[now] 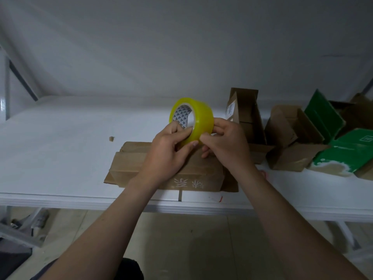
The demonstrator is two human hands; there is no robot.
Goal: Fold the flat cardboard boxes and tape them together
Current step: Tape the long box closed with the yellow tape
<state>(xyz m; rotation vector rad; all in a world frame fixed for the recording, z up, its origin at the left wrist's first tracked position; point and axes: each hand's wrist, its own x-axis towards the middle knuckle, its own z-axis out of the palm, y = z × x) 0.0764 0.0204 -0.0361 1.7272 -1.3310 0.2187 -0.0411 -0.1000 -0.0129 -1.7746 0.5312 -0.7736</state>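
Observation:
A yellow roll of clear tape (201, 116) is held up above a folded brown cardboard box (129, 166) that lies on the white table (60, 150). My left hand (169, 150) grips the roll from below, fingers reaching into its core. My right hand (224, 142) pinches at the roll's outer edge with thumb and fingertips. White printed characters show on the box's near face. Both hands hide the box's middle.
Several brown cardboard boxes (286, 138), partly opened, stand at the right of the table, with green boxes (347, 150) beyond them. A small cardboard scrap (111, 138) lies on the table at left. A metal frame (20, 233) sits on the floor at lower left.

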